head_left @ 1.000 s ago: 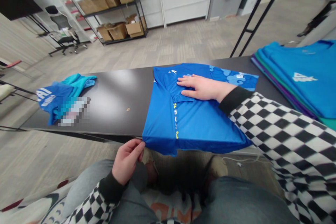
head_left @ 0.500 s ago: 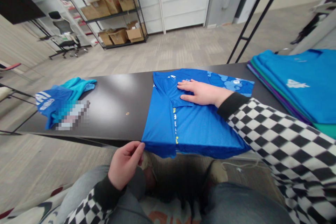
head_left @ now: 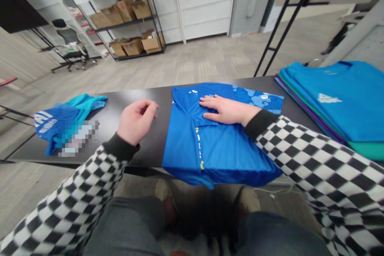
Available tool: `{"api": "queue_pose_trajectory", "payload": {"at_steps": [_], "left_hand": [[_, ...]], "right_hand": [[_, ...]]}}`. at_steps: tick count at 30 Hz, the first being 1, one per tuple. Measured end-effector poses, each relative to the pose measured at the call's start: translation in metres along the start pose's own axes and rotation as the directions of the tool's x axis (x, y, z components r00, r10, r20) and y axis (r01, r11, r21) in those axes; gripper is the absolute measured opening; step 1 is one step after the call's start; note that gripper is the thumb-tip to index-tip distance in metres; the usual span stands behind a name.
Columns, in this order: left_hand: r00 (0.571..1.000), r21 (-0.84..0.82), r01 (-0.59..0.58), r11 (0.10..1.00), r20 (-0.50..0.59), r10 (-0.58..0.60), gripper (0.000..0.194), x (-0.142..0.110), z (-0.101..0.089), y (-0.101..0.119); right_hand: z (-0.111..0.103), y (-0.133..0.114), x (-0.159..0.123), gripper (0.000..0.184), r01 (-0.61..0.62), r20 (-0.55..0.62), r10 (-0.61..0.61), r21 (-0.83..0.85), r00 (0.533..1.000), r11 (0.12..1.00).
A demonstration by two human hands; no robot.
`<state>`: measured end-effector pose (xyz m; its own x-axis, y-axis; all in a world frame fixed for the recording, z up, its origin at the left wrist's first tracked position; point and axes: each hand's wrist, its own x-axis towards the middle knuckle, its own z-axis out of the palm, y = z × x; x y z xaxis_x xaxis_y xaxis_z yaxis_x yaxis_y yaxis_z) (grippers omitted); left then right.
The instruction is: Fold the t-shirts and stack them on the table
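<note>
A blue T-shirt (head_left: 183,140) lies partly folded on the dark table (head_left: 150,144), its lower part hanging over the front edge. A sleeve is laid inward over its body, and a printed strip runs down from it. My right hand (head_left: 222,109) rests flat on the shirt with its fingers stretched out. Left of the shirt, above the table, is my left hand (head_left: 138,120), its fingers curled in and thumb close to them. It is apart from the shirt, and nothing shows in it.
A stack of folded shirts (head_left: 345,104) sits at the table's right end. Crumpled blue and teal garments (head_left: 72,112) lie at the left end, beside a blurred-out patch. Behind stand a shelf with cardboard boxes (head_left: 132,46), an office chair (head_left: 67,40) and a black metal frame (head_left: 279,28).
My left hand has let go of the shirt's lower left corner and risen up and away over the table. My right hand stays flat on the shirt. The view has shifted slightly.
</note>
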<state>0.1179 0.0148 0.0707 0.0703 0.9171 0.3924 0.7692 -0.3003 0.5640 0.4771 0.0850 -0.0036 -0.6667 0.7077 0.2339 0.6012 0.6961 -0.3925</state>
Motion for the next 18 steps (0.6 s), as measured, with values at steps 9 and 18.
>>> {"api": "queue_pose_trajectory", "payload": {"at_steps": [9, 18], "left_hand": [[0.968, 0.265, 0.131, 0.955, 0.174, -0.181, 0.033, 0.160, 0.107, -0.059], [0.979, 0.282, 0.058, 0.958, 0.173, -0.110, 0.033, 0.192, 0.132, -0.071]], "right_hand": [[-0.002, -0.004, -0.002, 0.064, -0.006, 0.009, 0.006, 0.003, 1.000, 1.000], [-0.007, -0.010, -0.004, 0.064, -0.031, 0.031, 0.031, 0.004, 0.999, 1.000]]}}
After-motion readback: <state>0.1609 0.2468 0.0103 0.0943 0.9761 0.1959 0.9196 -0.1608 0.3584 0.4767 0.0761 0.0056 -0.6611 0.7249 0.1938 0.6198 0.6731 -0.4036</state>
